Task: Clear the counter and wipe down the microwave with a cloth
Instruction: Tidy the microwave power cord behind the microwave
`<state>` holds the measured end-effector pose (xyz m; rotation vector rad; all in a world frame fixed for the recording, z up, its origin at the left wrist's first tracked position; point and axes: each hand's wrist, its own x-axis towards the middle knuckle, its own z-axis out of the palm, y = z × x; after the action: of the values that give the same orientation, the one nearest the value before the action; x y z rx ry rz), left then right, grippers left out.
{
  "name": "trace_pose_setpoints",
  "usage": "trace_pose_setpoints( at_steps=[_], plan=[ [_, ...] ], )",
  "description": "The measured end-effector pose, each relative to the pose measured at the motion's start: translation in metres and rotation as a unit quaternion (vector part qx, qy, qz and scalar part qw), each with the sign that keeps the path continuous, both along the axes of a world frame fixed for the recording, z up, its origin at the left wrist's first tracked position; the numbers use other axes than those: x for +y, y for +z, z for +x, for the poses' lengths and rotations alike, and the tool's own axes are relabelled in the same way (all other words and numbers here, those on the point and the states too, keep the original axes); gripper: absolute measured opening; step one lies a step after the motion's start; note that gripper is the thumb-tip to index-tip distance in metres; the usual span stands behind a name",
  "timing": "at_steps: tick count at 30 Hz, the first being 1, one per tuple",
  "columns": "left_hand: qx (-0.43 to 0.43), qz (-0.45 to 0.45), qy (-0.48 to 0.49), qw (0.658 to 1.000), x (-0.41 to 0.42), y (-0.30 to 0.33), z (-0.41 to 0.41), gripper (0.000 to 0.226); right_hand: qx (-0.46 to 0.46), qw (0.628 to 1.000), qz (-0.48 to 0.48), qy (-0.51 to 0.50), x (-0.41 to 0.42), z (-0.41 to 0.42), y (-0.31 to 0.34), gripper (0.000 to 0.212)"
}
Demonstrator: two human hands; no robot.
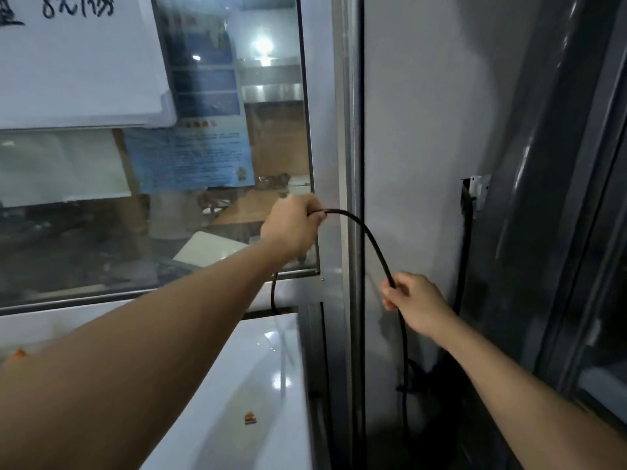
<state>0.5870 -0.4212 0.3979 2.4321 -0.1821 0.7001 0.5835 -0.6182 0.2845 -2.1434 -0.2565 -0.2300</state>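
A black power cord [368, 237] arches between my two hands in front of a metal window frame. My left hand [293, 225] grips one end of the arch, up by the glass. My right hand [412, 298] pinches the cord lower and further right, and from there the cord drops down along the grey wall. Below my left arm lies the white glossy top of an appliance [258, 374] with a small red and yellow sticker [250, 418]. Whether this is the microwave I cannot tell. No cloth is in view.
A glass window [203, 198] with a white handwritten sign [78, 59] and a blue notice [193, 161] fills the left. A wall socket [476, 191] with a second black cable sits on the grey wall [424, 130]. A dark glossy frame [559, 198] stands at right.
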Motion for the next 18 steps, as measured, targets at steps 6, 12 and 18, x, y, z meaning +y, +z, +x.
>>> trace_pose_setpoints(
  at_steps=[6,12,18],
  plan=[
    [-0.009,-0.089,0.029,0.996,0.029,0.012,-0.013,0.011,0.039,0.998,-0.005,-0.053,-0.019,-0.020,-0.006,0.025],
    [-0.081,0.060,-0.080,0.992,0.005,0.036,-0.040,0.018,-0.032,0.994,-0.015,-0.108,-0.021,-0.052,0.067,0.025],
    [-0.097,0.075,-0.139,0.983,-0.015,0.058,-0.072,0.016,-0.077,0.989,-0.026,-0.126,-0.013,-0.090,0.123,0.022]
  ],
)
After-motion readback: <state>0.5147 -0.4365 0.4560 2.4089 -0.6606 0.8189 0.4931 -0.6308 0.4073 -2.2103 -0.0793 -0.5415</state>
